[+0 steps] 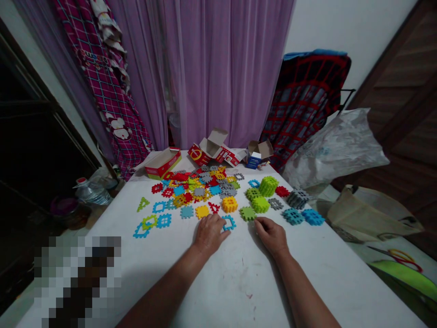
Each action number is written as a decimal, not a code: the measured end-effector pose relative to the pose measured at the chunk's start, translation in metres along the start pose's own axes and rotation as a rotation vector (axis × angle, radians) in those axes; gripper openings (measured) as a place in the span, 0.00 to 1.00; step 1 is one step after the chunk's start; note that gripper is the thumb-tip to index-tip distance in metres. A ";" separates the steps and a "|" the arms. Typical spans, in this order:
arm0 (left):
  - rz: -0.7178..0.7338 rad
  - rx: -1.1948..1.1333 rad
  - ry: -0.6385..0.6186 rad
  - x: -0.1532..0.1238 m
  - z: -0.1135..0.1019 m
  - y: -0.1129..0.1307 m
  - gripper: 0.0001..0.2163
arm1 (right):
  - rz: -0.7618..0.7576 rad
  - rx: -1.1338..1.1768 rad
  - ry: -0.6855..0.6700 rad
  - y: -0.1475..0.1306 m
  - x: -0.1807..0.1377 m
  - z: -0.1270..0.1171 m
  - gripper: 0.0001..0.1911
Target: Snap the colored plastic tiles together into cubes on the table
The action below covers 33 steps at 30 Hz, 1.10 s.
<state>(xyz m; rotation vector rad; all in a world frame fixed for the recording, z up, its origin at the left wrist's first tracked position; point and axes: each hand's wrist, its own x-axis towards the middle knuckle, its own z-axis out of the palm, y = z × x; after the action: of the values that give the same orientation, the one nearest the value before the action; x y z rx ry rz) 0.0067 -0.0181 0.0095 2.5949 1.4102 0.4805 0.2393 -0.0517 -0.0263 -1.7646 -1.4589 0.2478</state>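
A pile of interlocking plastic tiles (200, 192) in red, grey, yellow, blue and green covers the far middle of the table. My left hand (209, 233) rests on the table with fingers curled, its thumb and index finger at a blue open-centred square tile (232, 223). Just beyond it are a yellow tile (202, 212), a red triangular tile (214, 207) and a yellow stack (230, 204). My right hand (273, 234) lies with fingers curled in, fingertips beside a green tile (248, 213); nothing shows inside it. Further right stand green stacks (268, 186) and blue stacks (313, 217).
Opened cardboard boxes (164, 164) line the table's back edge, with a blue box (254, 160) at the right. A grey stack (297, 198) stands near the right edge. Beyond that edge are a plastic bag (336, 148), a cloth bag (372, 214) and scissors (399, 258).
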 end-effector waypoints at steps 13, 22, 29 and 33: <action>-0.135 -0.033 0.186 -0.034 -0.012 -0.057 0.08 | -0.394 -0.182 -0.267 -0.042 -0.017 0.029 0.16; -0.115 -0.026 0.247 -0.034 -0.005 -0.061 0.07 | -0.056 -0.321 -0.233 -0.067 -0.032 0.028 0.13; -0.097 -0.036 0.243 -0.034 -0.004 -0.062 0.07 | 0.137 -0.412 -0.228 -0.089 -0.037 0.032 0.14; -0.097 -0.040 0.239 -0.034 -0.004 -0.063 0.07 | 0.192 -0.421 -0.207 -0.092 -0.034 0.034 0.13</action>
<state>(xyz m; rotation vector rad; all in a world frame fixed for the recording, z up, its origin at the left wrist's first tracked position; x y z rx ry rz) -0.0610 -0.0122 -0.0115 2.4902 1.5697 0.8184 0.1405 -0.0665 0.0033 -2.2813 -1.5711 0.2402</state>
